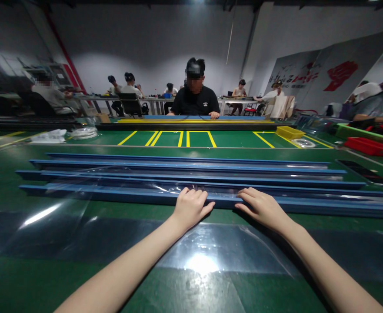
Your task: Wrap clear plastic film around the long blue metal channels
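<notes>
Long blue channel strips (113, 196) lie side by side across the green table (113, 284), with clear plastic film (207, 250) over and in front of them. On the nearest strip rests my left hand (191, 206), fingers curled over its edge and thumb pointing right. To the right, my right hand (259, 206) touches the same strip, thumb and fingers apart at its near edge. A short stretch of the strip shows between the two hands. What the left fingertips press on is hidden behind the strip's edge.
Facing me, a person in a black shirt (196, 102) sits beyond yellow and black strips. A yellow tray (289, 132), a red tray (370, 146) and a phone-like dark slab (365, 172) lie at the right. White coils (84, 132) sit back left.
</notes>
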`<control>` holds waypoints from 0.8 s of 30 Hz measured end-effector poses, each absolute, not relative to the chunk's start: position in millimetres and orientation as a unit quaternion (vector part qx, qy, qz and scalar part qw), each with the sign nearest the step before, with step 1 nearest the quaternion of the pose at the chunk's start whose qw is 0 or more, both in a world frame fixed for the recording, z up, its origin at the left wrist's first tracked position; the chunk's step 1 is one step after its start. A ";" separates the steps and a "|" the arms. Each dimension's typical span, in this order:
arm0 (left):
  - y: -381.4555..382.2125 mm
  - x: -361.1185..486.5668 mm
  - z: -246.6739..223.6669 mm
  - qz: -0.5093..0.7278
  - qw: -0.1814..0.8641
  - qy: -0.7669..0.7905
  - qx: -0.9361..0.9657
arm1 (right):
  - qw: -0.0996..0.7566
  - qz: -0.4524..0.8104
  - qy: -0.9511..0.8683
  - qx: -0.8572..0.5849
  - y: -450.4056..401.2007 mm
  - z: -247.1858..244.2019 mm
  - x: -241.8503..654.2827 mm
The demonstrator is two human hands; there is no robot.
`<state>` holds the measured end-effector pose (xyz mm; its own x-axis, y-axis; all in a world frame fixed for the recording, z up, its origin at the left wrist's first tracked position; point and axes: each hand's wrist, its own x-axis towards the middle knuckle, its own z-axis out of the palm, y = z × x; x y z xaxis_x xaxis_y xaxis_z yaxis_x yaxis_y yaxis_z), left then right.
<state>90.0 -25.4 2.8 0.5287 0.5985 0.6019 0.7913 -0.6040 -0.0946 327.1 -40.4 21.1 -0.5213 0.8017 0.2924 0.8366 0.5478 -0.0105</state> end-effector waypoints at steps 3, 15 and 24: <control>-26.2 90.7 3.9 -0.265 0.170 -0.417 -0.853 | 0.131 -0.056 -0.869 -0.474 -40.5 20.9 326.6; -26.0 92.1 4.0 -0.269 0.152 -0.438 -0.844 | 0.131 -0.038 -0.868 -0.477 -42.6 25.3 323.9; -25.9 93.1 4.0 -0.258 0.161 -0.442 -0.844 | 0.123 -0.046 -0.868 -0.479 -43.5 25.6 323.6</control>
<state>93.1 -25.9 4.0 0.4757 0.6633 0.5777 0.8292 -0.5573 -0.0430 323.6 -43.5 25.6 -0.5104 0.8203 0.2579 0.8430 0.5366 -0.0385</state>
